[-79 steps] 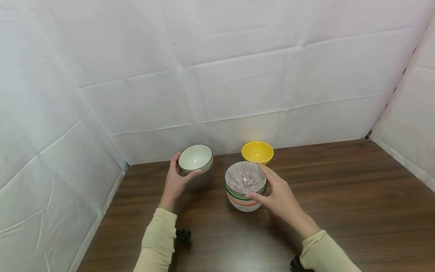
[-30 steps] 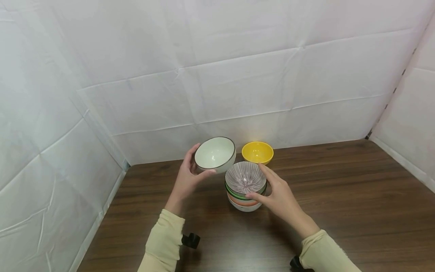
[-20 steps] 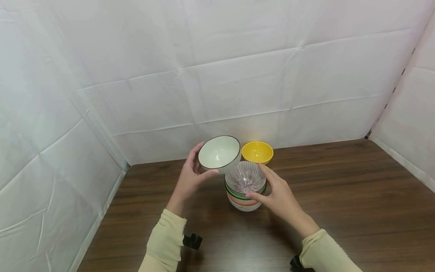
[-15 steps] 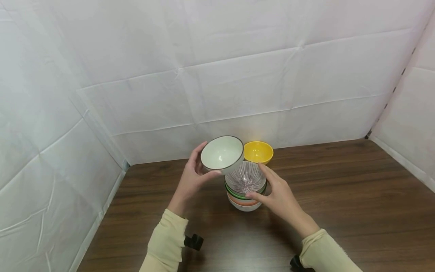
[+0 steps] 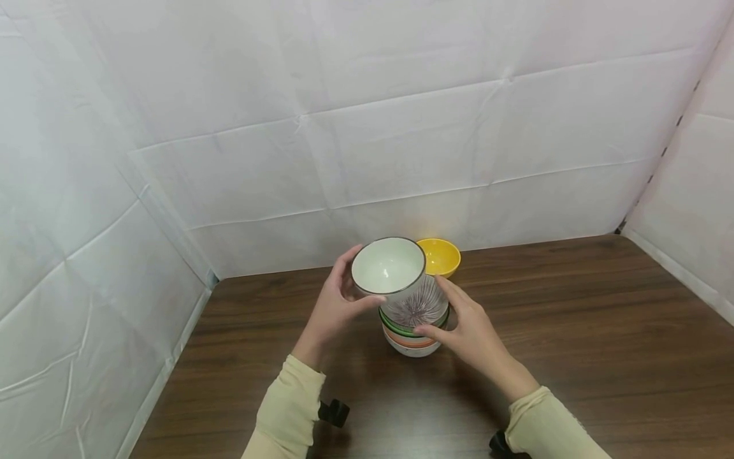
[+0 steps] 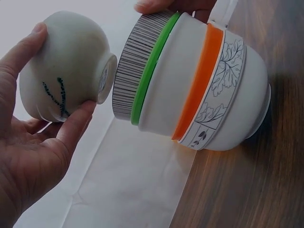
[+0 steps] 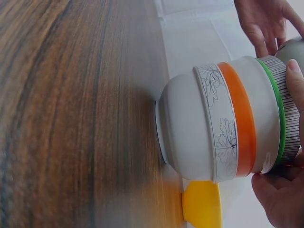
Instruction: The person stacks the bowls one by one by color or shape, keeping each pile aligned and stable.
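Observation:
My left hand [image 5: 334, 307] holds a white bowl [image 5: 390, 264] with a dark rim, thumb and fingers on opposite sides. This bowl is in the air over the back left of a bowl stack; the left wrist view shows its outside with a dark green sprig [image 6: 61, 97]. Topmost in the stack is a bowl with dark stripes [image 5: 421, 310]. Below it are a green-rimmed bowl [image 7: 256, 90], an orange-banded bowl [image 7: 240, 123] and a white bowl with leaf drawings [image 7: 185, 128]. My right hand [image 5: 471, 328] grips the stack's top on its right side.
Behind the stack, near the white cloth wall [image 5: 401, 140], stands a small yellow bowl [image 5: 444, 256], partly hidden by the held bowl. The stack rests on a dark wooden table [image 5: 573, 319]. Black devices [image 5: 335, 413] sit at both wrists.
My left hand has carried the white bowl right from beside the stack, first rising, then dropping slightly over the stack's back left. My right hand has stayed on the stack.

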{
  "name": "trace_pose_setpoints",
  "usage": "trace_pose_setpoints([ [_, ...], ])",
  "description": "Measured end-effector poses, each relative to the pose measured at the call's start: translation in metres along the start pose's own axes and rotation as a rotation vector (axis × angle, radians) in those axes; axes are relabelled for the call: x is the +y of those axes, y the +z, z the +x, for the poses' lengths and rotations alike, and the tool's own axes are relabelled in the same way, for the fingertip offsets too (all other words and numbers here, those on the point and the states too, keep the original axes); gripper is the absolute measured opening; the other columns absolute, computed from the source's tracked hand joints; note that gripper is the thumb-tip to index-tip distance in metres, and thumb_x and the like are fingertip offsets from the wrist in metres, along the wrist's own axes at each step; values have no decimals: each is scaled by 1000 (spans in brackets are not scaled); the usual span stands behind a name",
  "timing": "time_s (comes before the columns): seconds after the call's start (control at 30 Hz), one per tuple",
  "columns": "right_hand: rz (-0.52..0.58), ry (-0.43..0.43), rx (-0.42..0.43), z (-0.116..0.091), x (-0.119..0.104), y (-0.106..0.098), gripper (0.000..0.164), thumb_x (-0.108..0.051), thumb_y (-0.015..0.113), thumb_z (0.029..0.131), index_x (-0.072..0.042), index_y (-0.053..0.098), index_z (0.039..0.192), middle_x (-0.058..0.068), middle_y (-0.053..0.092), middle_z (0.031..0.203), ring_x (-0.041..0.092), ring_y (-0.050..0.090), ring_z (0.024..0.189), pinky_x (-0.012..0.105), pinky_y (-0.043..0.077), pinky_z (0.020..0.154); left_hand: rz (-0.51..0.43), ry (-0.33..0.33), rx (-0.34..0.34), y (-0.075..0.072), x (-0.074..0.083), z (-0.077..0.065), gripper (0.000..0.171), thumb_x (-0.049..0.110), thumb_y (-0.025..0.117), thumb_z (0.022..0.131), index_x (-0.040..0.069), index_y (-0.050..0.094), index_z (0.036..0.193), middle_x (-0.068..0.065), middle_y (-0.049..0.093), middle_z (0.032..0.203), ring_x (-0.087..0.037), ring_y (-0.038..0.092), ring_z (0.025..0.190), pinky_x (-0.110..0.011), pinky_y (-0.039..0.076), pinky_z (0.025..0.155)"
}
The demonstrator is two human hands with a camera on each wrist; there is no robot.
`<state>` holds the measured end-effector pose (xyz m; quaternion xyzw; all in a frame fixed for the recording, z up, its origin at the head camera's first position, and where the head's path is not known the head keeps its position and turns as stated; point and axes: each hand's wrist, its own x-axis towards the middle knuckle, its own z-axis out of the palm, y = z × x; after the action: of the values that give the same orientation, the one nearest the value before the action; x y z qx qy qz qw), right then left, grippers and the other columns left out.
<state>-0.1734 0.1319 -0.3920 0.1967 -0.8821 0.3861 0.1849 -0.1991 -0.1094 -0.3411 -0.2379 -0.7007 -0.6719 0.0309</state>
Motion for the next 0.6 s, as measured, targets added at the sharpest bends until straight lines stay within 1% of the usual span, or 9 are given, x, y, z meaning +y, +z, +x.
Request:
trace_pose_setpoints([
  [0.1, 0, -6, 1, 0, 0, 0, 99, -49, 78, 71, 1, 35, 145, 22, 41, 147, 37, 41, 130, 63, 41, 102, 7, 9, -9, 2, -1, 0, 88, 3, 78, 76, 13, 28, 148, -9, 42, 146, -21, 45, 128, -57, 47, 98],
  [0.27, -3, -20, -3, 0, -1, -1, 98, -47, 78, 72, 2, 36, 144, 22, 41, 146, 37, 41, 130, 62, 42, 101, 27, 10, -16, 5, -2, 0, 88, 2, 78, 76, 14, 29, 148, -9, 43, 145, -21, 46, 128, -57, 48, 97],
  [0.37, 3, -22, -5, 0, -2, -4, 96, -49, 76, 73, 0, 36, 145, 20, 40, 148, 35, 39, 132, 61, 42, 102, 38, 7, -18, 6, -3, 0, 88, 2, 78, 76, 13, 29, 148, -9, 43, 145, -22, 46, 128, -57, 49, 96],
  [0.47, 10, -22, 3, 1, -3, -7, 94, -50, 76, 74, -3, 36, 145, 19, 39, 149, 34, 37, 134, 62, 40, 104, 44, 0, -20, 6, -4, -1, 88, 2, 78, 75, 13, 29, 148, -9, 43, 145, -21, 46, 128, -57, 49, 96],
  [0.5, 13, -25, 10, 2, -3, -8, 93, -49, 76, 74, -4, 37, 146, 19, 39, 149, 34, 36, 134, 63, 39, 104, 46, -3, -20, 6, -4, -1, 88, 2, 78, 76, 12, 28, 148, -10, 43, 145, -22, 46, 128, -58, 48, 97],
  [0.6, 14, -39, 33, 3, -6, -10, 90, -44, 78, 74, -6, 38, 145, 18, 40, 149, 34, 35, 134, 65, 36, 105, 53, -19, -17, 7, -4, -2, 88, 3, 79, 75, 15, 30, 147, -9, 43, 146, -22, 46, 129, -58, 47, 98],
])
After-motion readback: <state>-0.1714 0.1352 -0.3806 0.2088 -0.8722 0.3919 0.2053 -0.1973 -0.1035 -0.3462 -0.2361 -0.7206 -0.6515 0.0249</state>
